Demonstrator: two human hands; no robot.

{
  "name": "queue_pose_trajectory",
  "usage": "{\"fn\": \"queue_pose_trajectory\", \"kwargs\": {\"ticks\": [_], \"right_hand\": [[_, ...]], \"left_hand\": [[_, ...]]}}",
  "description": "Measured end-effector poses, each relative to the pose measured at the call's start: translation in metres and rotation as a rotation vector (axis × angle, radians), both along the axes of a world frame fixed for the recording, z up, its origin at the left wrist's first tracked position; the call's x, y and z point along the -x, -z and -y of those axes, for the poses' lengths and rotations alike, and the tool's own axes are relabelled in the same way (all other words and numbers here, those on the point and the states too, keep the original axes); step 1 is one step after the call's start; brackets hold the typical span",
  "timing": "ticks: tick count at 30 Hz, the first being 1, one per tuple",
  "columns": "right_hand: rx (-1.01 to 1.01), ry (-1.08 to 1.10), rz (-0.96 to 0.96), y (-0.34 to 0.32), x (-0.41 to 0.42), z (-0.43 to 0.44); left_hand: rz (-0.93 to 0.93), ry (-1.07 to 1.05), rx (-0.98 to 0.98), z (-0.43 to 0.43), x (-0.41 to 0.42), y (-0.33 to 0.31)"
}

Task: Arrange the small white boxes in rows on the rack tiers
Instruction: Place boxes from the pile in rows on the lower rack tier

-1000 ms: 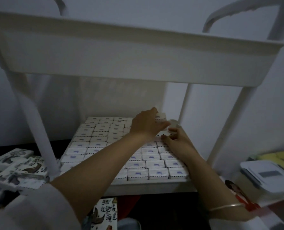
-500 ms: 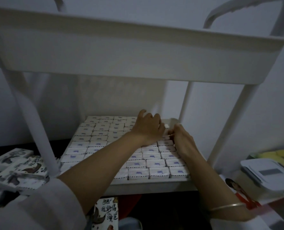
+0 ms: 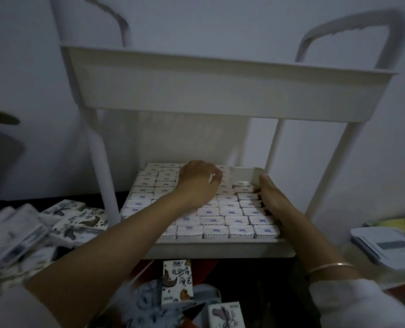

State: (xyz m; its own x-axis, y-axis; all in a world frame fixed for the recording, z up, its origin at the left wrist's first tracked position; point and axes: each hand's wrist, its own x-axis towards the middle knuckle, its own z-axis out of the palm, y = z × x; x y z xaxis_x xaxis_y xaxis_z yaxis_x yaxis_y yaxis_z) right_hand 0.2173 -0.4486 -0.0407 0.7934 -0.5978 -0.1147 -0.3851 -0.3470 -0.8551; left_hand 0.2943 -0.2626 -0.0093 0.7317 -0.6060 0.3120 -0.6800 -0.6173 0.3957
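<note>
In mid-frame the rack's lower tier (image 3: 220,250) is packed with small white boxes (image 3: 237,220), except for one bare corner just right of centre.
The boxes look light and crushable, so pinch them by the short sides. The left hand (image 3: 198,183) curls over the back rows, and I cannot tell whether it holds a box. The right hand (image 3: 271,197) lies flat, fingers straight against the right column. The upper tier (image 3: 220,91) hides its contents.

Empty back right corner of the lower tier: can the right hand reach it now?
Probably yes. The right hand lies along the lower tier's right edge, fingertips beside the empty corner, nothing between them. The left hand is off to the corner's left, and the upper tier sits well above.
</note>
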Motion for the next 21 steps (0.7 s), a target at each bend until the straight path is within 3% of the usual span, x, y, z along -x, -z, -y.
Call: {"fn": "queue_pose_trajectory", "kwargs": {"ticks": [3, 5, 10, 14, 18, 21], "right_hand": [[0.378, -0.086, -0.104, -0.007, 0.001, -0.008], [0.481, -0.062, -0.097, -0.010, 0.002, -0.015], [0.895, -0.144, 0.122, -0.022, 0.020, -0.065], [0.753, -0.307, 0.497, -0.017, 0.038, -0.140], [0.710, -0.598, 0.533, -0.015, 0.053, -0.209], [0.703, -0.770, 0.431, -0.010, 0.052, -0.249]], "left_hand": [[-0.040, 0.037, 0.104, -0.041, 0.019, -0.002], [-0.055, 0.035, 0.101, -0.065, 0.032, -0.004], [-0.078, 0.015, 0.128, -0.130, 0.066, -0.012], [-0.097, -0.077, 0.117, -0.186, 0.087, -0.011], [-0.001, -0.155, 0.032, -0.238, 0.106, -0.012], [0.093, -0.214, 0.009, -0.273, 0.113, -0.015]]}}
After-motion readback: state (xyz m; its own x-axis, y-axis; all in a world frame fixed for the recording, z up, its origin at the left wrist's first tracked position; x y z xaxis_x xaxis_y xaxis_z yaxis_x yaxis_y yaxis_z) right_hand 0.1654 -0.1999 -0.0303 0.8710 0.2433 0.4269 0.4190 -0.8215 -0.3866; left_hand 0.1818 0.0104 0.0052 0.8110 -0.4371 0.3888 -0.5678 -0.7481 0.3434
